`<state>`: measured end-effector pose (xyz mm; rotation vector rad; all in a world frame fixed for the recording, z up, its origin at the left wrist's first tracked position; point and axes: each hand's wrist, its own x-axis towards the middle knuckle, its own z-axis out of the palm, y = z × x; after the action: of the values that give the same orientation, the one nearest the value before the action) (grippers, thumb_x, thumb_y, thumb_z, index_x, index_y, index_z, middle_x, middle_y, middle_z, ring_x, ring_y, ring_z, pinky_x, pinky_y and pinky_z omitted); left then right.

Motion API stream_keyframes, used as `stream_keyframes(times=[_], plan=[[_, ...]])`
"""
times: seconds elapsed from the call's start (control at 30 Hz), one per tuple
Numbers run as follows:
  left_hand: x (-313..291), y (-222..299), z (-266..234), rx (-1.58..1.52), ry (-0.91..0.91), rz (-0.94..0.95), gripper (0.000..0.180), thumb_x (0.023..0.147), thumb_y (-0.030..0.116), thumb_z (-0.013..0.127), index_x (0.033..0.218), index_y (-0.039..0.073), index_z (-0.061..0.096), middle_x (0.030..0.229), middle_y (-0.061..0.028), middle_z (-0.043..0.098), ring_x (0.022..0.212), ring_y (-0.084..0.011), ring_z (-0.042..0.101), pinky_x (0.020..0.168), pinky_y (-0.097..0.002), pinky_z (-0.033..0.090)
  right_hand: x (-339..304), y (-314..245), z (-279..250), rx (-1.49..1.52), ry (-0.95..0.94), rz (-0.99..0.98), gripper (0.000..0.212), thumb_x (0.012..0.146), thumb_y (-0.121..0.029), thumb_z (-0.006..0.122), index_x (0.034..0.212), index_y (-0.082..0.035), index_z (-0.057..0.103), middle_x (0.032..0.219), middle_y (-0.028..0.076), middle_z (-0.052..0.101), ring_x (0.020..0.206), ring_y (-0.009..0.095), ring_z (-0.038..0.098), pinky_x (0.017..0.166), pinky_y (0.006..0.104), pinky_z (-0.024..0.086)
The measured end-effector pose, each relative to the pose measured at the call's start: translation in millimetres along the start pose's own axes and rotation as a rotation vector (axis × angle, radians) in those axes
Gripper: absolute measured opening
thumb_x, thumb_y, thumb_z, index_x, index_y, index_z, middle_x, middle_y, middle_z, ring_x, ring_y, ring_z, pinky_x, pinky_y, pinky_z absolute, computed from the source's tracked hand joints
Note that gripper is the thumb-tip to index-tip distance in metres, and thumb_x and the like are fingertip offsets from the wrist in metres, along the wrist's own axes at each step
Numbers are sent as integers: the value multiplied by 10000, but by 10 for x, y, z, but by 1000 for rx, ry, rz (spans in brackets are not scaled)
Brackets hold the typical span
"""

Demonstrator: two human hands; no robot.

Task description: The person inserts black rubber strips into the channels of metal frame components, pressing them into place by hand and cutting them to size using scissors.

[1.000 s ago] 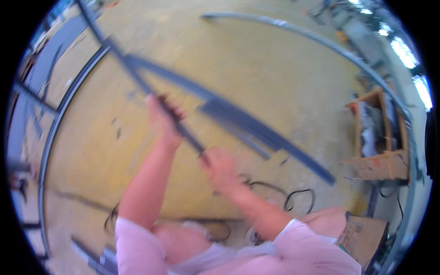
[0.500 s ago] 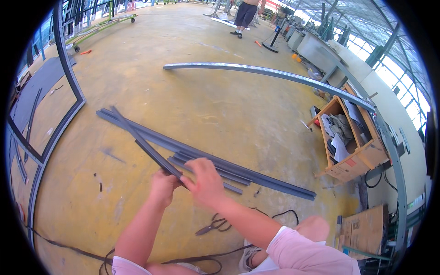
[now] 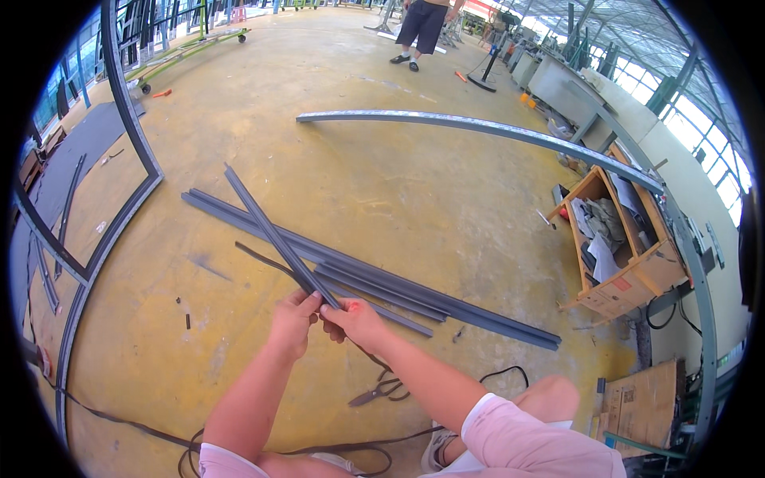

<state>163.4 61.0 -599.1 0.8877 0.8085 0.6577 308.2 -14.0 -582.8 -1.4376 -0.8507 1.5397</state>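
Both hands grip the near end of a long dark grey profile strip (image 3: 269,225), held tilted above the floor. My left hand (image 3: 292,325) pinches it from the left, thumb on top. Close beside it, my right hand (image 3: 357,325) is closed on the same end. A thin black rubber strip (image 3: 267,260) also runs into my hands, its free end sticking out to the left of the profile; more of it trails from under my right hand. Beyond lie several similar grey profiles (image 3: 446,317) on the floor, crossed by the held one. Scissors (image 3: 368,397) lie below my right forearm.
A long metal bar (image 3: 446,119) spans the far floor toward a wooden crate (image 3: 629,279) holding cloth and paper at right. A dark metal frame (image 3: 119,227) stands at left. Black cord-like strip (image 3: 151,436) loops near my legs. Another person (image 3: 416,32) stands at the back.
The profile's far end has swung to the right. The black strip's free end now stands apart from the profile. My right hand has come down and closed on the near end.
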Motion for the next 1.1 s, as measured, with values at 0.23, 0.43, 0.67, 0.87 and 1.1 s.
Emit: stream_keyframes(times=[0.23, 0.43, 0.67, 0.87, 1.1], plan=[[-56, 193, 261, -141, -50, -32, 219, 988, 156, 424, 980, -18, 556, 752, -139, 611, 569, -268, 594, 532, -375, 489, 19, -97, 67, 133, 83, -70, 295, 970, -290, 571, 764, -81, 600, 647, 1, 538, 544, 85, 449, 495, 255, 339], [329, -44, -289, -130, 295, 263, 228, 977, 228, 506, 902, 35, 602, 763, -75, 606, 644, -179, 571, 529, -320, 449, -4, -176, 540, -7, 110, -112, 327, 948, -301, 557, 716, -73, 583, 629, 23, 569, 543, 109, 507, 508, 272, 396], [443, 227, -1041, -317, 562, 252, 271, 943, 208, 567, 954, -42, 670, 801, -83, 644, 698, -179, 580, 589, -325, 447, -624, 189, 770, 6, -8, -8, 342, 970, -284, 521, 733, -48, 592, 647, 48, 591, 565, 130, 538, 526, 267, 422], [255, 420, -856, -504, 467, 318, 418, 1026, 394, 458, 1098, 3, 586, 879, -92, 628, 718, -177, 561, 651, -330, 464, -658, 224, 578, 282, -94, -16, 324, 997, -264, 483, 755, -54, 535, 636, 70, 552, 536, 146, 499, 501, 280, 394], [75, 572, -183, -674, 192, 336, 527, 1038, 532, 335, 1177, 54, 507, 825, -61, 540, 703, -216, 548, 684, -372, 515, -199, 238, 304, 582, -306, 184, 372, 1015, -376, 516, 978, -15, 600, 695, 58, 580, 593, 158, 535, 571, 284, 435]])
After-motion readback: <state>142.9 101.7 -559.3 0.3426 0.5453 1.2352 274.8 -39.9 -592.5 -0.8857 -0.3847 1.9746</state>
